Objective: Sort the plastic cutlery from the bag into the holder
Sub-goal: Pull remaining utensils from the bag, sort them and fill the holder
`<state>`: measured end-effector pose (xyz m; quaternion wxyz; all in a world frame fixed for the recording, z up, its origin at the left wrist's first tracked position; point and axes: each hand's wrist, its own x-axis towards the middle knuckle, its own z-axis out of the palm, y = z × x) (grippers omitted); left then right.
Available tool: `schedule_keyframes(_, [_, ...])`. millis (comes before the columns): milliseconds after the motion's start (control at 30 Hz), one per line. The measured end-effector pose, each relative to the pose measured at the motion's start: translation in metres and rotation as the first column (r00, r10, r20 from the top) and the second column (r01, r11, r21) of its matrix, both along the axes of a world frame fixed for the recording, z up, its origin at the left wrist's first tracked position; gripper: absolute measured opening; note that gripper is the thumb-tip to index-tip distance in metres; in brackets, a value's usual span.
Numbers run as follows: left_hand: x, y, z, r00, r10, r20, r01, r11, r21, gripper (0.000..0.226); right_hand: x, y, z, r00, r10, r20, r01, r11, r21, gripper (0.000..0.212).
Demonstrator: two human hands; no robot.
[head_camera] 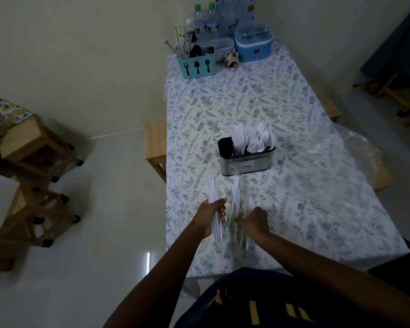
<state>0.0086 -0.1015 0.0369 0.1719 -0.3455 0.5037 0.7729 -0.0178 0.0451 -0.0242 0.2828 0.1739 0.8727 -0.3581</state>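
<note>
Left hand (210, 215) grips a cutlery bundle (213, 189), right hand (255, 220) beside it on loose pieces (236, 197), grasp unclear.

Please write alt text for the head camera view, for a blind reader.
A person's left hand holds a bundle of white plastic cutlery while the right hand reaches among loose pieces on a floral tablecloth. Beyond stands a dark holder partly filled with white cutlery; a clear bag lies at the right.

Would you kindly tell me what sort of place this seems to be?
Most likely a home dining area: a long floral-clothed table, wooden stools nearby, and a blue cutlery caddy and water bottles at the table's far end.
</note>
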Motion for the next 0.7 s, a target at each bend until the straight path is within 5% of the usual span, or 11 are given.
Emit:
schedule_keyframes(367, [0.012,-0.035,-0.019,0.999,0.027,0.033,-0.028,0.999,0.018,0.019,-0.004,-0.055,0.000,0.976,0.119,-0.184,-0.059,0.951,0.303,0.056])
schedule_keyframes(467, [0.014,-0.044,-0.023,0.998,0.036,0.047,-0.038,0.999,0.032,0.017,-0.007,-0.063,-0.002,0.966,0.149,-0.212,-0.079,0.948,0.310,0.037])
schedule_keyframes(700, [0.020,-0.057,-0.029,0.996,0.047,0.078,-0.044,0.998,-0.040,0.039,-0.011,-0.064,-0.009,0.948,0.205,-0.245,-0.117,0.936,0.331,0.032])
